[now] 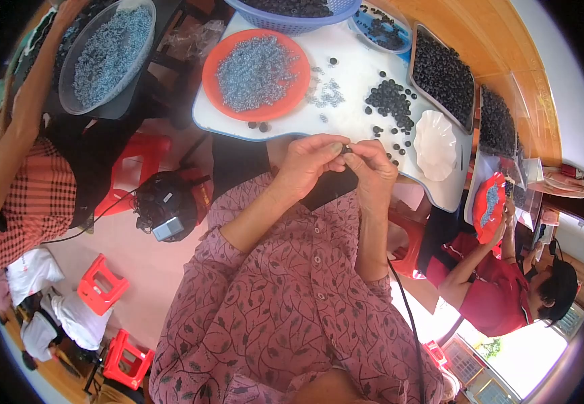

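Observation:
My left hand [309,163] and my right hand [373,176] meet just in front of the table edge, fingertips pinched together. Between them is a small black round part [346,149], mostly covered by the fingers. On the white table [346,54] beyond, an orange-red plate [301,87] holds a heap of small clear bluish pieces [255,71]. A few clear pieces [329,94] lie loose beside it. To the right is a loose pile of black round parts [391,102], with a white scalloped dish [436,145] next to it.
A blue basket [292,25] and a metal tray [470,124] hold black parts at the back. Left, a person's arm [26,128] is by a tub [66,87] of clear pieces. Right, another person [487,289] holds a red plate [486,225]. Red stools [103,286] stand about.

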### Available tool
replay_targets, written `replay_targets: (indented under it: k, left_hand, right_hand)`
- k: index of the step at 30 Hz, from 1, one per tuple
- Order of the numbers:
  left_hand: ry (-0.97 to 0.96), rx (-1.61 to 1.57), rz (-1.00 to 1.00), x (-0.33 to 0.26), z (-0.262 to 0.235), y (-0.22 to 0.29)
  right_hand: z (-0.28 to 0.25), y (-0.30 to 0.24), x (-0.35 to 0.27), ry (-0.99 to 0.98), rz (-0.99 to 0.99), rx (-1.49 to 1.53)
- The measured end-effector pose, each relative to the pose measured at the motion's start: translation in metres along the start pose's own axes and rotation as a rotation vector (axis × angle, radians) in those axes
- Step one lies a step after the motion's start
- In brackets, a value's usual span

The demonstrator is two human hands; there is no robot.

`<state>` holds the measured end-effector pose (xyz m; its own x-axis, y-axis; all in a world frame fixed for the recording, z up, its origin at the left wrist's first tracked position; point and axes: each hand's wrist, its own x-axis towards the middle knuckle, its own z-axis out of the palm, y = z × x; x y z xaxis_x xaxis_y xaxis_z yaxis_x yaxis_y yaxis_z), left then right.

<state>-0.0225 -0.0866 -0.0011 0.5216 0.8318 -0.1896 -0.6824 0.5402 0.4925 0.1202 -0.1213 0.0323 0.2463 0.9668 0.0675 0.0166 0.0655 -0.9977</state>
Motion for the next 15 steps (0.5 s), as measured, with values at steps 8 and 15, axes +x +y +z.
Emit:
replay_targets:
  k: [8,15]
  left_hand:
    - [0.022,0.056,0.019,0.0003,0.0,-0.0023]
    - [-0.058,-0.076,0.003,0.0012,-0.0039,-0.0043]
  right_hand:
    - [0.0017,0.0008,-0.0009,-0.003,-0.044,-0.005]
    - [0.0013,0.0039,-0.0023,0.024,-0.032,0.034]
